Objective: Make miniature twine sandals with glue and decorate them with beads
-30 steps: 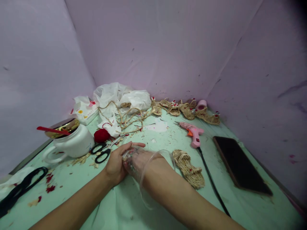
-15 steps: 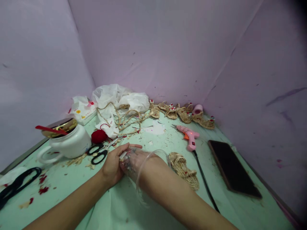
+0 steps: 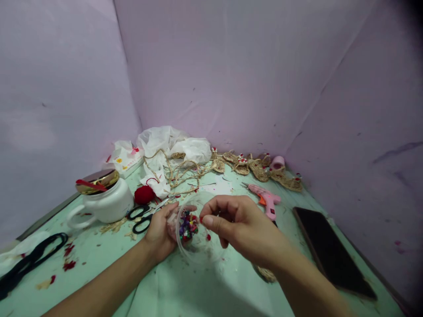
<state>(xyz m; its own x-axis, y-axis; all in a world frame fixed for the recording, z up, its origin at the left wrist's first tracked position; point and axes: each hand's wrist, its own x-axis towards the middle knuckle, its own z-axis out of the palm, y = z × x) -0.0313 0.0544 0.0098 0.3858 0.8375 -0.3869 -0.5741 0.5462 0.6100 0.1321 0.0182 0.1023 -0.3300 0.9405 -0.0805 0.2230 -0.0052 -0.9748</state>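
My left hand [image 3: 162, 232] is wrapped round a clear plastic tub [image 3: 198, 259], tilted so that its mouth faces right. Small colourful beads [image 3: 188, 226] lie heaped inside, toward its bottom. At the tub's mouth, my right hand [image 3: 236, 224] pinches a tiny red bead [image 3: 201, 219] between thumb and forefinger. Another red speck [image 3: 208, 237] shows by the tub's wall below those fingers. Partly hidden under my right forearm is a small braided straw piece [image 3: 265, 274].
Black-handled scissors [image 3: 142, 222], a red yarn ball [image 3: 144, 194] and a lidded white mug [image 3: 110, 204] stand left. On the right are a pink glue gun [image 3: 264, 196] and a phone [image 3: 332, 251]. Small straw slippers [image 3: 257, 168] line the back, beside twine [image 3: 180, 174] and white plastic bags [image 3: 191, 149].
My right hand has come out of the tub to the right, now pinching a red bead. The tub's mouth and beads are uncovered. The view has shifted slightly.
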